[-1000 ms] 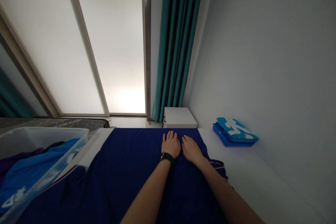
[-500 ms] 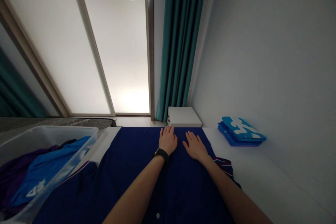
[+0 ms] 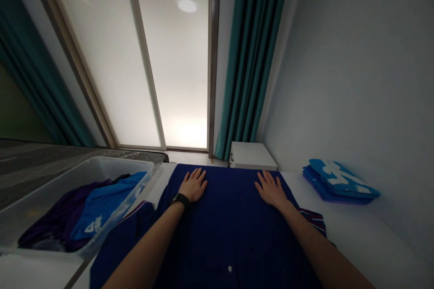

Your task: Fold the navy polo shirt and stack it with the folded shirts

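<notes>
A dark blue shirt (image 3: 230,216) with a white button lies spread on a white table (image 3: 352,230) in front of me. My left hand (image 3: 194,184), with a black watch at the wrist, lies flat and open on the shirt's far left part. My right hand (image 3: 270,188) rests flat and open on its far right part. Both sets of fingers are stretched out, pointing away from me. A striped sleeve cuff shows at the shirt's right edge.
A clear plastic bin (image 3: 47,198) at the left holds blue and purple clothes. A folded stack of blue and white clothes (image 3: 339,180) sits on the table by the right wall. A small white cabinet (image 3: 252,161), teal curtains and a frosted sliding door stand beyond the table.
My hands, side by side at the shirt's far middle, have slid apart, the left to the left and the right to the right. The view has turned a little leftward.
</notes>
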`<state>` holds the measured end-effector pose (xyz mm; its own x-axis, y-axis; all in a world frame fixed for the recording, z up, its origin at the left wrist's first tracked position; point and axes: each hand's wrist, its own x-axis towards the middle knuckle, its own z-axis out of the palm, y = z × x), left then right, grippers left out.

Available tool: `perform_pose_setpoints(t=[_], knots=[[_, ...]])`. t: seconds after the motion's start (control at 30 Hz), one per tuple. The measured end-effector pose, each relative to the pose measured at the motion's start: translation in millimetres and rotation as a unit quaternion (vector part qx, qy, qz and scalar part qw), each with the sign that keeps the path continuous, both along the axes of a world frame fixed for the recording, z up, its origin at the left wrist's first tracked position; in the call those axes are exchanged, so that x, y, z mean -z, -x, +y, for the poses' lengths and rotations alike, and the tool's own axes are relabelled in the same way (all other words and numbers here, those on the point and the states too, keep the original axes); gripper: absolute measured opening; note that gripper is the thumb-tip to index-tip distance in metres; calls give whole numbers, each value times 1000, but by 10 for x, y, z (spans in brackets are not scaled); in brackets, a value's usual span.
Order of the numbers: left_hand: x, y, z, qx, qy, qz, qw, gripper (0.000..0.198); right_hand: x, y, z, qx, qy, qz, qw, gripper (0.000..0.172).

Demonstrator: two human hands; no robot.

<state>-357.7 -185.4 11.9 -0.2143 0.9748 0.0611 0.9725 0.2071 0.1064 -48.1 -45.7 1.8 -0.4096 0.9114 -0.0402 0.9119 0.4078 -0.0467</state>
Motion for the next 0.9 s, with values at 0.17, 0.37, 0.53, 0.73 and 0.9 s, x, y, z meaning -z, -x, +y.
perform_pose_setpoints(t=[0.17,0.37,0.53,0.73,0.9], knots=[[-10,-5,18,-6,5,0,1000,57,15,-84,-117,27,5,7,1000,65],[0,-19,-62,-8,5,-2,1000,57,9,-187,-237,16,7,1,1000,66],[-14,-61,-185,-13,2,-2,1000,57,-9,-223,-294,9,5,-3,1000,66],[-31,-120,-268,-16,-10,-2,1000,56,27,-242,-300,4,-4,-15,1000,65],[-55,-24,-274,-53,-34,18,998,56,65,-232,-258,13,-7,-17,1000,65]])
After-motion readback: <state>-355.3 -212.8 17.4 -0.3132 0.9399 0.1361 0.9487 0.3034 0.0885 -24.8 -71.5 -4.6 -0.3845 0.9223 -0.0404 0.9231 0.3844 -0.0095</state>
